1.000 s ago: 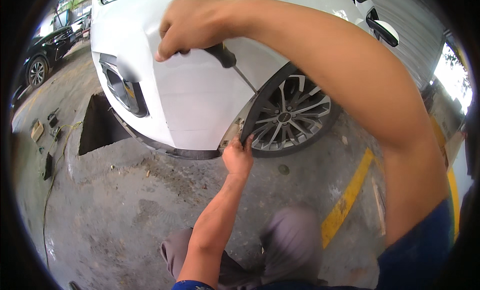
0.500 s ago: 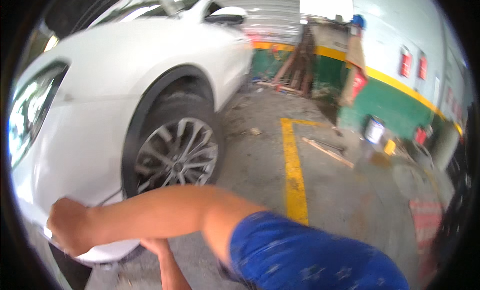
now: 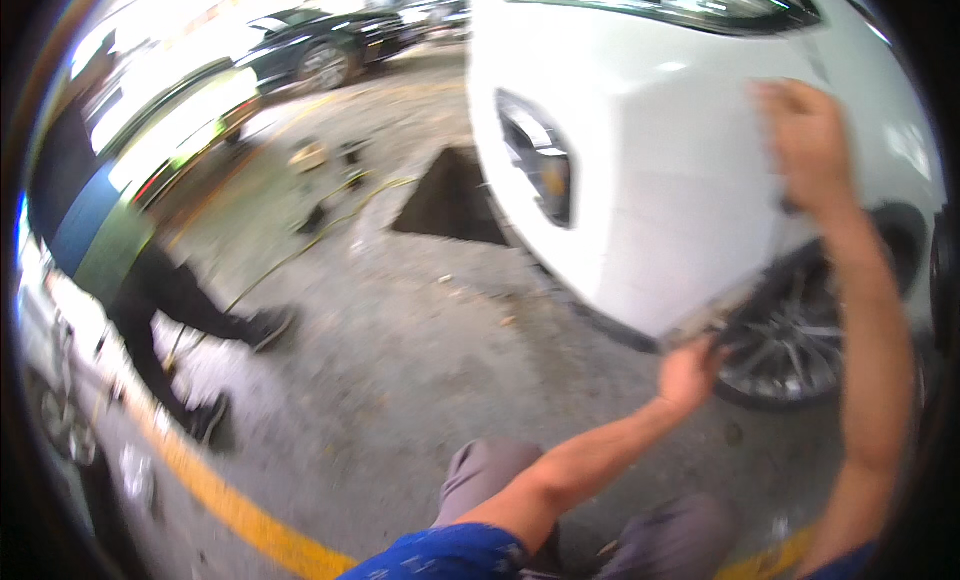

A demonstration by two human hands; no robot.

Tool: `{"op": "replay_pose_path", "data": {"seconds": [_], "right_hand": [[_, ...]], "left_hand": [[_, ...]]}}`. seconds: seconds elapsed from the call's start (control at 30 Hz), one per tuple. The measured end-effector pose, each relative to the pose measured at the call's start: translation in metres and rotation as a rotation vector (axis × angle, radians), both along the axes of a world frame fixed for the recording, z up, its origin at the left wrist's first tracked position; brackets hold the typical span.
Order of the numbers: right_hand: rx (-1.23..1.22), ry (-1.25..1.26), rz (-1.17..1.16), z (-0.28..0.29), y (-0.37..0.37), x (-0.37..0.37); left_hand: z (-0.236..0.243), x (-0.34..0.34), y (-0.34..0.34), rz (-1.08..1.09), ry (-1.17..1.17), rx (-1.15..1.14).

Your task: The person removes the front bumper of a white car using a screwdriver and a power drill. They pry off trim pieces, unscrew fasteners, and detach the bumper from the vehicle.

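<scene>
The front corner of a white car fills the right side, with its bumper point(image 3: 690, 180) below the headlight point(image 3: 710, 5). My left hand point(image 3: 690, 370) reaches up from the lower middle, fingers curled at the bumper's lower rear edge beside the wheel arch. Higher up, my right hand point(image 3: 805, 145) is raised in front of the bumper, near the seam with the fender. Blur smears its fingers, so I cannot tell whether they touch the panel. A spoked front wheel point(image 3: 790, 340) sits behind both arms.
A dark rectangular floor pit point(image 3: 455, 200) opens ahead of the bumper. A yellow hose point(image 3: 300, 250) crosses the floor. Another person point(image 3: 120, 240) in dark trousers stands at left. Parked behind are a light vehicle point(image 3: 190, 120) and a dark car point(image 3: 320, 45). Yellow lines point(image 3: 240, 515) mark the floor.
The view has swung left, bringing the pit and the other person in. My right arm no longer stretches across the front of the view; its hand is now raised by the bumper's face.
</scene>
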State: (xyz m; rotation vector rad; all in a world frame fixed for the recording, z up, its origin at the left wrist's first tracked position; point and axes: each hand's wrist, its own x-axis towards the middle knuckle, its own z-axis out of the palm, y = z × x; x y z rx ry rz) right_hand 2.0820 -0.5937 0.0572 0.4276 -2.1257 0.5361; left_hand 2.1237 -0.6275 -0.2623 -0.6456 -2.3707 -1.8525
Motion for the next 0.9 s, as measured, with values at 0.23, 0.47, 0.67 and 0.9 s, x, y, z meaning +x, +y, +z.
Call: {"op": "replay_pose_path", "data": {"seconds": [0.23,0.47,0.67,0.9], "right_hand": [[-0.297,-0.209,-0.089,0.054,0.09,0.01],[-0.009,0.163,-0.093,0.082,0.02,0.026],[0.228,0.035,-0.204,0.063,0.011,-0.007],[0.319,-0.003,0.082,-0.009,-0.006,0.033]], "left_hand": [[-0.007,0.038,0.009,-0.027,0.066,0.192],[-0.009,0.012,0.023,0.168,0.201,0.068],[-0.006,0.023,0.027,0.171,0.234,0.102],[-0.006,0.017,0.027,0.078,0.191,0.103]]}}
